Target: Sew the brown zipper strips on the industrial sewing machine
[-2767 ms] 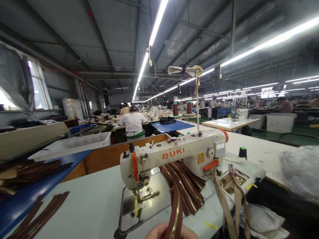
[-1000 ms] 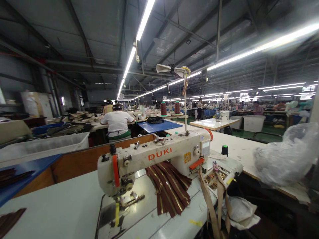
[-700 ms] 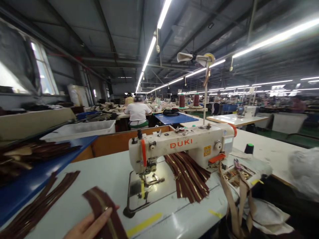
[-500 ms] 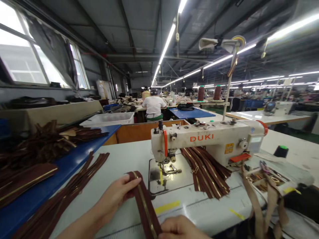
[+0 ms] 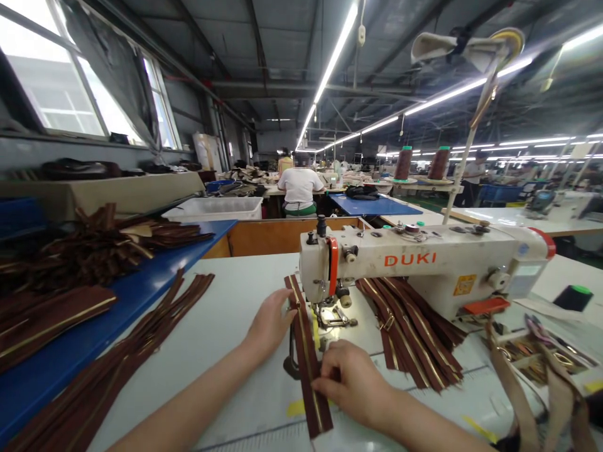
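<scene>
A brown zipper strip with gold teeth lies lengthwise on the table, just left of the needle area of a white sewing machine. My left hand pinches its upper part, thumb and fingers at the left edge near the metal slider. Lower down, my right hand grips the strip's right edge between thumb and curled fingers. Several similar zipper strips are fanned out under the machine arm. Another bundle of zipper strips stretches along the table to the left of my hands.
A blue side table carries a heap of brown pieces. At right, a small parts tray holds metal pieces, with beige straps hanging in front. A thread cone stands behind. A person in white sits farther back.
Both hands have carried the zipper strip forward, from the table's front edge to beside the presser foot. The strip now lies flatter, and the view has shifted slightly left.
</scene>
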`<state>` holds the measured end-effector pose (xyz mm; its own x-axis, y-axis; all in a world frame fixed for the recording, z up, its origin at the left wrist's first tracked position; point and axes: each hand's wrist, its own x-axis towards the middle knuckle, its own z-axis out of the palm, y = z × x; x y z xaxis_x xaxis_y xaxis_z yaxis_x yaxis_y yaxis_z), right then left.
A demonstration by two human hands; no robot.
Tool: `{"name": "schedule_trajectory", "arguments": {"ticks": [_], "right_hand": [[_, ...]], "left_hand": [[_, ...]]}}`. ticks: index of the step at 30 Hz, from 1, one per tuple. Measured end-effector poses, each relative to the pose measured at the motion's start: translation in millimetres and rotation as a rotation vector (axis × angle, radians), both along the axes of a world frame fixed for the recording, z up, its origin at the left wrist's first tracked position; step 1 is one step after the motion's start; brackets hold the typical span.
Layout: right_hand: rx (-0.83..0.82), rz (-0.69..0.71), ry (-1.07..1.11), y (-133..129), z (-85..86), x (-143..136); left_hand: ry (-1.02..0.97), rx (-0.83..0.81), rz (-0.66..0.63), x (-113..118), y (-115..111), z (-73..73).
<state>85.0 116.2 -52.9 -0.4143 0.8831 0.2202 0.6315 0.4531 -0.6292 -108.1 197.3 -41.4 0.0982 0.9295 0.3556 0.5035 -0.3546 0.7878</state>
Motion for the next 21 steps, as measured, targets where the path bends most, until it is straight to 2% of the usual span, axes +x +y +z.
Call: {"name": "schedule_trajectory", "arguments": {"ticks": [3, 6, 8, 12, 16, 21], "right_hand": [[0.003, 0.018, -0.010, 0, 0.1, 3], [0.019, 0.033, -0.011, 0, -0.6, 3], [0.034, 0.045, -0.009, 0, -0.8, 4], [0.065, 0.053, -0.013, 1, 1.1, 7], [0.071, 0.047, -0.028, 4, 3.2, 13], [0.119, 0.084, -0.013, 8, 1.8, 19]], "left_hand": [[0.170, 0.085, -0.055, 2, -30, -8.4], [0.520, 0.164, -0.133, 5, -55, -18.3], [0.682, 0.188, -0.148, 8, -62, -22.7], [0.782, 0.211, -0.187, 10, -56, -21.2], [0.786, 0.242, -0.204, 13, -45, -16.3], [0.782, 0.251, -0.204, 13, -39, -18.9]]}}
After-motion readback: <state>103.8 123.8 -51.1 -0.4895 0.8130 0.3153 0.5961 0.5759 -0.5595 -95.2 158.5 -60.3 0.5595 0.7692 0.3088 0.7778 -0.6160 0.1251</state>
